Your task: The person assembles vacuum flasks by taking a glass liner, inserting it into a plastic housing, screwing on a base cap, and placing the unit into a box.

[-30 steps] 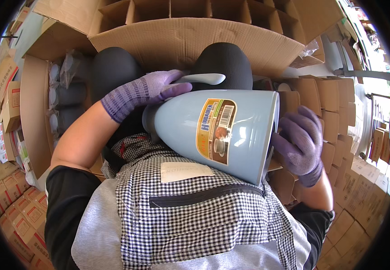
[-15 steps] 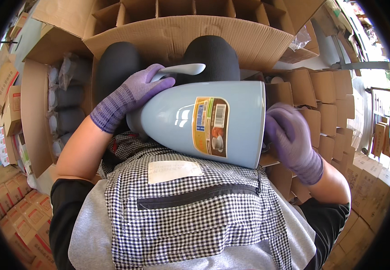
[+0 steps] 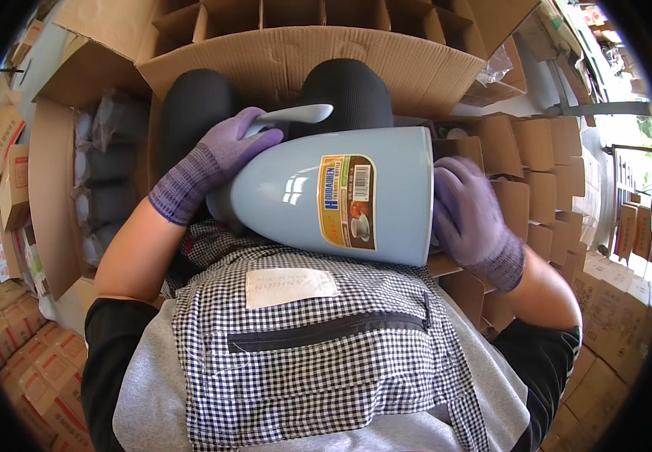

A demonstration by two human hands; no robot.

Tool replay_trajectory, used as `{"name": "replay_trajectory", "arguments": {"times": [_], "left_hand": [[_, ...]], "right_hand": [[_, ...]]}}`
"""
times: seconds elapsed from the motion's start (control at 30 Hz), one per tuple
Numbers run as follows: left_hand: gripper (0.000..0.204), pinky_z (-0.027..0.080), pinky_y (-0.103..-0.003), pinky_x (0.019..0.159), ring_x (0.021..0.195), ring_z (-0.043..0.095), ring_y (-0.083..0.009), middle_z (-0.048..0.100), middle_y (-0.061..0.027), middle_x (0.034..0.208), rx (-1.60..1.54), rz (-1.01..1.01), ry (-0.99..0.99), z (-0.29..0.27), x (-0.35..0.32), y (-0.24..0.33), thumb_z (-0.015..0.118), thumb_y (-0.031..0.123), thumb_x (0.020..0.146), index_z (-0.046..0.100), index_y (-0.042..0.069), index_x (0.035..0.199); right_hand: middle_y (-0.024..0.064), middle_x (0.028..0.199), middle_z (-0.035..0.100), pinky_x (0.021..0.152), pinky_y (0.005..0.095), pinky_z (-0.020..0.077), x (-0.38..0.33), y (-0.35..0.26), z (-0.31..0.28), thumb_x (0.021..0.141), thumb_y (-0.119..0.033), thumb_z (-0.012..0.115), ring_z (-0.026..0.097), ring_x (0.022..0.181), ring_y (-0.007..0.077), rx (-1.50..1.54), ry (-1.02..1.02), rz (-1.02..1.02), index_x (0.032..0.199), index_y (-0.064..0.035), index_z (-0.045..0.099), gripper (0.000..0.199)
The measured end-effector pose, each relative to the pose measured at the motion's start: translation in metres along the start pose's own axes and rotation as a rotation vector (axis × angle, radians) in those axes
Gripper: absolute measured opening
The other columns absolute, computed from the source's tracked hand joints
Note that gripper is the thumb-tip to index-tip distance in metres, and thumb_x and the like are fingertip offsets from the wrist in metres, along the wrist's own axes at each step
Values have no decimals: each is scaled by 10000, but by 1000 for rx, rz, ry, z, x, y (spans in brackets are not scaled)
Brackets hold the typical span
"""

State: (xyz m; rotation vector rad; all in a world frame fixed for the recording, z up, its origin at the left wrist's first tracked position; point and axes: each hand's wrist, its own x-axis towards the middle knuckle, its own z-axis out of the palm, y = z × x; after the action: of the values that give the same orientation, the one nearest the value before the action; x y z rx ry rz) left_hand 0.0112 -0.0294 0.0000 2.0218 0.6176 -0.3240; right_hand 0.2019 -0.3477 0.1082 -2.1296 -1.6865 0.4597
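Blue jug point(image 3: 341, 200) held sideways over apron point(image 3: 318, 354), below divided carton point(image 3: 303, 53). Left hand point(image 3: 217, 162) grasping narrow top end by handle; right hand point(image 3: 473, 211) gripping wide base.

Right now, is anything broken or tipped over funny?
Nothing looks broken or spilled. The light blue vacuum jug lies on its side, but both gloved hands hold it there: the left hand at its narrow top by the handle, the right hand at its wide base. Its label sits flat and whole.
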Motion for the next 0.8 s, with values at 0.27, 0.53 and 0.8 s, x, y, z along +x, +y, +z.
{"name": "replay_trajectory", "arguments": {"times": [0.27,0.53,0.8], "left_hand": [[549,549,-398,943,1023,712,-289,712,-177,1100,95,36,293,-4,-29,-1,694,466,944,606,50,1292],[275,547,-399,837,909,685,-315,678,-184,1017,-122,343,957,36,-67,-23,674,136,950,615,8,1186],[439,525,-431,905,997,681,-344,703,-196,1035,-126,415,-49,34,-95,-29,745,393,897,680,28,1132]], "right_hand": [[243,951,638,854,475,532,-2,-12,33,1057,-206,516,660,924,381,276,-84,362,1104,56,615,284],[99,1008,683,874,339,543,46,-9,22,1060,-139,503,649,959,162,757,-121,625,1215,25,619,254],[148,1387,519,1148,354,351,222,-24,-38,1002,-160,528,491,1321,242,471,-238,-69,1173,-4,615,248]]}}
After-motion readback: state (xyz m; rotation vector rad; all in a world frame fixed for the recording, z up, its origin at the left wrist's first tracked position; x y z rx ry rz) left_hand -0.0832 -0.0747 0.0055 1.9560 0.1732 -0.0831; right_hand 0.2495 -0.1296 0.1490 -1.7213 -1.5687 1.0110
